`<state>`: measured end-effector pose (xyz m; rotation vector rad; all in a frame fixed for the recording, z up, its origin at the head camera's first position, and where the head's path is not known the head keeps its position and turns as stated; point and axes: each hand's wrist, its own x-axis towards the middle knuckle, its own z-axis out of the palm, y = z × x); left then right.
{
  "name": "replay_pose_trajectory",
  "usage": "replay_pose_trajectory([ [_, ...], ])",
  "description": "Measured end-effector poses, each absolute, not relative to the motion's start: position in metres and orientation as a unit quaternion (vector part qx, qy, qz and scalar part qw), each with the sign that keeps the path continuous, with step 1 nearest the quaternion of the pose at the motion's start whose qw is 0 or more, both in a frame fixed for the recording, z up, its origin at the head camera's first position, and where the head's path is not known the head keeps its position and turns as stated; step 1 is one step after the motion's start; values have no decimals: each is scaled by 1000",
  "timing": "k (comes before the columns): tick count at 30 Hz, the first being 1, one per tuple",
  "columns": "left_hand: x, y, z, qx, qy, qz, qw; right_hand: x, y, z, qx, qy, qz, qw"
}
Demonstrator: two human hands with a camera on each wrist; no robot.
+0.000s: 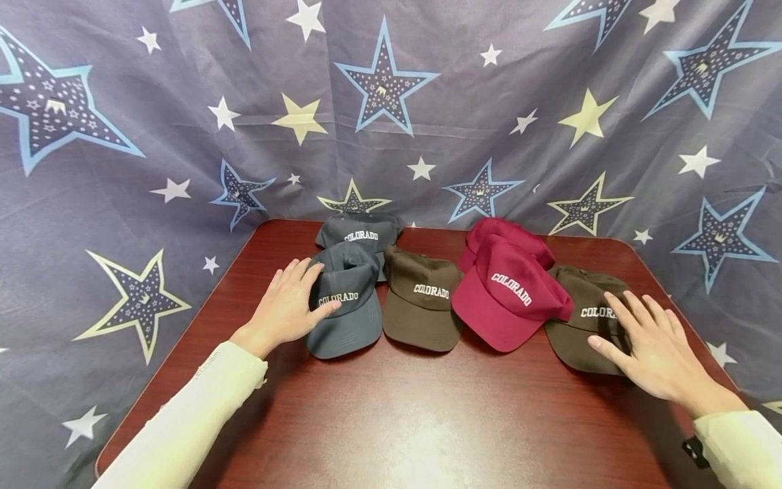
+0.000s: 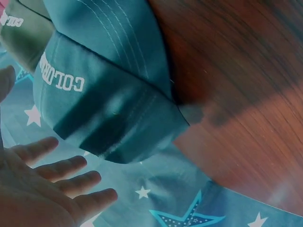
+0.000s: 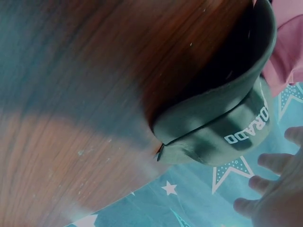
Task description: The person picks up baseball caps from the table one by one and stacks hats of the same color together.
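Note:
In the head view, my left hand (image 1: 286, 305) is at the left side of the front blue-grey cap (image 1: 351, 329), fingers spread and straight. The left wrist view shows a gap between those fingers and the cap's crown (image 2: 109, 113). My right hand (image 1: 660, 353) hovers by the right-hand brown cap (image 1: 568, 336), covering part of its white COLORADO lettering. Nothing is held in it; the right wrist view shows its fingers (image 3: 274, 163) extended, apart from the cap (image 3: 203, 132). Between the hands lie another brown cap (image 1: 421, 316) and a front red cap (image 1: 507, 292).
A second blue-grey cap (image 1: 360, 227) stands behind the front one, and a second red cap (image 1: 510, 229) is partly covered by its neighbour. All rest on a reddish-brown wooden table (image 1: 427, 414). A grey star-patterned cloth (image 1: 379, 163) hangs behind the table.

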<state>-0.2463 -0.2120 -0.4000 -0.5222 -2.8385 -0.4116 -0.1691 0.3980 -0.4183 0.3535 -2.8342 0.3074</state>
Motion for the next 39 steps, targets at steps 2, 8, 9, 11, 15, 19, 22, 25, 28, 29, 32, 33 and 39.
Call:
replay_pose_trajectory([
  [2, -247, -208, -399, -179, -967, -144, 110, -169, 397, -418, 124, -977, 107, 136],
  [8, -249, -200, -399, -178, -968, -143, 106, -167, 392, -416, 133, -974, 113, 142],
  [9, -250, -199, -399, -177, -968, -142, 106, -167, 391, -416, 135, -974, 114, 143],
  [11, -251, -198, -399, -175, -969, -141, 105, -166, 389, -415, 140, -973, 115, 146],
  [15, -253, -194, -400, -175, -969, -136, 107, -165, 384, -414, 149, -970, 118, 149],
  [19, -255, -192, -404, -179, -969, -129, 116, -165, 379, -413, 158, -968, 123, 153],
  [22, -256, -191, -407, -179, -967, -133, 123, -165, 375, -413, 166, -966, 124, 156],
  [25, -258, -189, -410, -172, -967, -143, 125, -164, 371, -414, 172, -964, 124, 160],
  [28, -258, -188, -411, -157, -968, -153, 123, -164, 368, -414, 178, -962, 125, 165],
  [29, -259, -188, -411, -153, -968, -155, 123, -165, 366, -414, 181, -961, 124, 168],
  [32, -259, -188, -411, -147, -969, -157, 125, -165, 363, -415, 186, -959, 124, 173],
  [33, -260, -188, -411, -146, -969, -158, 124, -165, 362, -415, 186, -959, 124, 175],
  [39, -258, -189, -408, -144, -969, -161, 119, -167, 358, -417, 186, -959, 125, 176],
])
